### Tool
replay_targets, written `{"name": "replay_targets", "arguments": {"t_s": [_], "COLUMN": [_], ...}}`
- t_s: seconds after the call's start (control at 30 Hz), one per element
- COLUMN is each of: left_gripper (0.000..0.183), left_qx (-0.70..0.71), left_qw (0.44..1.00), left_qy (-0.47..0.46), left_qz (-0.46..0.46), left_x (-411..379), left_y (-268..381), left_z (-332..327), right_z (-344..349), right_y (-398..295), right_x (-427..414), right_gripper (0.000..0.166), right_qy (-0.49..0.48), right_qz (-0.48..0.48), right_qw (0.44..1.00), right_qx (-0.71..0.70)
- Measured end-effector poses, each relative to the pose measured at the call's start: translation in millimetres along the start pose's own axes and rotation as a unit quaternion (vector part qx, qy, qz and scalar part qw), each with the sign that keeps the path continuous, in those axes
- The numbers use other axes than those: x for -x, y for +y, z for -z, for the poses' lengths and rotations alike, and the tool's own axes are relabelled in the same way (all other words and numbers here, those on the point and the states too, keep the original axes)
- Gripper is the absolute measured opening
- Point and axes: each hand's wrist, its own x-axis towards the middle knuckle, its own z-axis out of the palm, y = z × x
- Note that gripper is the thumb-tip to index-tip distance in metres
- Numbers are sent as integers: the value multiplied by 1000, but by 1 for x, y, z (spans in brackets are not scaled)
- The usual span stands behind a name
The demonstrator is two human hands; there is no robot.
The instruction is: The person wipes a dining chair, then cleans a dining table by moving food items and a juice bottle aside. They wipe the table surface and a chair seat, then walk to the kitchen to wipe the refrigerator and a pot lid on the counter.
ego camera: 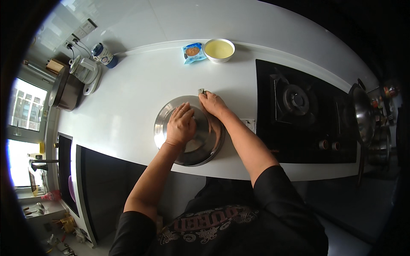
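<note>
A round, shiny metal lid (pixel 211 144) lies on the white countertop right before me, its shape like a pot or wok cover. Over its middle, my left hand (pixel 181 123) is closed with fingers together; whatever knob sits beneath the palm is hidden. My right hand (pixel 213 103) is at the lid's far right rim, pinching a small greyish cloth (pixel 201 91) that pokes out past the fingertips. Most of that cloth is covered by the hand. Whether anything lies under the lid cannot be seen.
Behind the lid stand a bowl of pale yellow liquid (pixel 219 49) and a blue food packet (pixel 193 52). A black gas hob (pixel 298 137) is at right, a wok (pixel 363 115) beyond it. At left are a blue-and-white cup (pixel 105 56), a glass kettle (pixel 86 72) and a sink (pixel 65 172).
</note>
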Motion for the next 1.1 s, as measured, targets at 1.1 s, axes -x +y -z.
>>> {"name": "replay_targets", "arguments": {"t_s": [1.1], "left_gripper": [35], "left_qx": [7], "left_qw": [993], "left_qy": [65], "left_qz": [97], "left_x": [-5], "left_y": [-1], "left_z": [-13], "right_z": [-22], "right_y": [-26], "right_x": [-24], "right_gripper": [36], "right_qy": [-67], "right_qz": [60], "right_qw": [981], "right_qx": [172]}}
